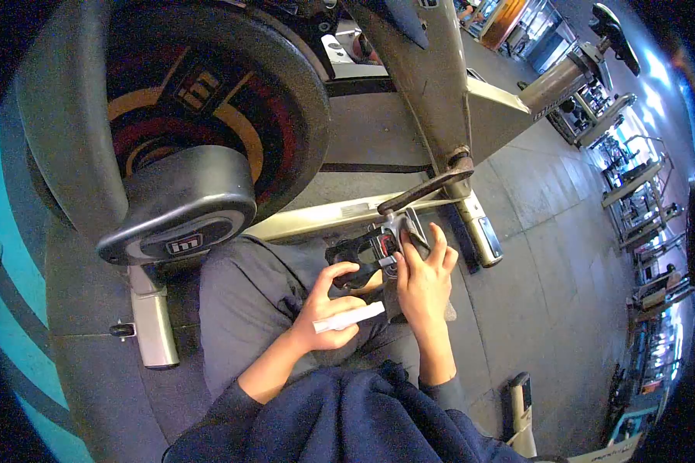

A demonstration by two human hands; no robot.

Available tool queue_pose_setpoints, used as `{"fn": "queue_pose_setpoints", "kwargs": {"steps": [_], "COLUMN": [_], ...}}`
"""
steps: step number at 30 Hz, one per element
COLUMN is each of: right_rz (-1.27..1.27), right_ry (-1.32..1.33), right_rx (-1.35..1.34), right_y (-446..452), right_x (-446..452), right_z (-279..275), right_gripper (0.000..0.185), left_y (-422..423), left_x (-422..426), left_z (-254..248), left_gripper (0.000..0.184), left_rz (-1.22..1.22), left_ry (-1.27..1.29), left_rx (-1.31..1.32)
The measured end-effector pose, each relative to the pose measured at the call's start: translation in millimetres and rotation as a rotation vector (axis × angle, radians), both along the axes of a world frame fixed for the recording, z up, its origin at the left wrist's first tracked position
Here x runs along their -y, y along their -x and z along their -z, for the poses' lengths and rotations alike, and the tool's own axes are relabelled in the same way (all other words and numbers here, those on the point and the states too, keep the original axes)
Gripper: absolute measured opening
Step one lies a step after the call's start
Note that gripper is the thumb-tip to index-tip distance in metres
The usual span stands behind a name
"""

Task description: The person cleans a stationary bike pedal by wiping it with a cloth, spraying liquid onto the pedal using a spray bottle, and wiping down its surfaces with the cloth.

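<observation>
A spin bike pedal (392, 231) with a black toe cage (349, 253) hangs at the end of the crank arm (425, 191), in front of my lap. My right hand (425, 289) grips the pedal from its right side, the fingers over its metal body. A flat white strip (349, 316), perhaps folded paper or cloth, is held in my left hand (324, 312) by the lower fingers. The left thumb and forefinger reach toward the toe cage; whether they touch it I cannot tell.
The bike's large flywheel (286, 116) and black guard (189, 189) stand at upper left. Its pale base bar (309, 220) runs behind my knee (239, 282). Grey floor tiles (548, 270) extend right, toward gym machines (641, 185). Another equipment foot (522, 409) is at lower right.
</observation>
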State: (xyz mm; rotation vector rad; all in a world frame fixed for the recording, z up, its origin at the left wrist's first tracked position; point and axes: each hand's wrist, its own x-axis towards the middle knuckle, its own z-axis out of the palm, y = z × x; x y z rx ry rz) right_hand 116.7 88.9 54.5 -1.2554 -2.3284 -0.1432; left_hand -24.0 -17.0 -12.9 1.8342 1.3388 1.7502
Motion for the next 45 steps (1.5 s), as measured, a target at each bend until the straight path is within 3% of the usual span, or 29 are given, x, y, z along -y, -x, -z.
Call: {"fn": "queue_pose_setpoints", "kwargs": {"steps": [7, 9, 13, 21, 29, 45], "right_rz": [-0.037, 0.018, -0.007, -0.005, 0.054, 0.034], "right_ry": [0.051, -0.059, -0.003, 0.004, 0.021, 0.020], "right_rx": [-0.023, -0.056, 0.087, 0.048, 0.070, 0.109], "right_y": [-29, -25, -22, 3, -18, 8], "right_x": [17, 15, -3, -35, -11, -35], "right_z": [-22, -31, -21, -12, -11, -22], "right_gripper": [0.027, 0.024, 0.023, 0.028, 0.033, 0.023], "left_y": [1, 2, 2, 5, 4, 5], "left_x": [2, 1, 2, 0, 1, 2], "left_z": [-4, -4, -2, -2, -3, -12], "left_gripper": [0.029, 0.029, 0.028, 0.028, 0.028, 0.027], "left_rz": [0.007, 0.011, 0.025, 0.007, -0.002, -0.002], "left_ry": [0.002, 0.003, 0.019, -0.001, -0.005, -0.032], "left_rx": [-0.039, -0.034, -0.026, -0.110, -0.084, -0.083]}}
